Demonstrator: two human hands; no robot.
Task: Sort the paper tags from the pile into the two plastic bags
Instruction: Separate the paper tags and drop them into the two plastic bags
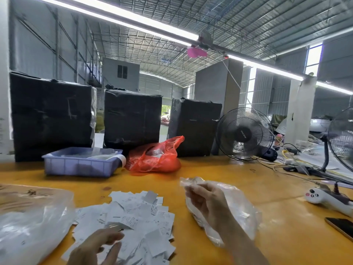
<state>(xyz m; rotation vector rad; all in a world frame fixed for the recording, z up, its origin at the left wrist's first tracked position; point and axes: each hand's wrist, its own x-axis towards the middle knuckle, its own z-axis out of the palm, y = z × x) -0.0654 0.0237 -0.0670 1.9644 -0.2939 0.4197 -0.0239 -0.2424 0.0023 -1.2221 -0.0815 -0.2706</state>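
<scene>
Clear right bag (235, 203) upright-tilted, mouth up, right hand (208, 203) pinching.

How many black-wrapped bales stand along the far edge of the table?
3: the largest bale at left behind the blue tray, the middle bale behind the red bag, and the right bale beside the fan. Others may be hidden.

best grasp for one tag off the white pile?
Judging by the pile: take the tag propped up at the far edge. It tilts free of the others, so pinch its raised top edge from above, with the left hand nearest.
</scene>
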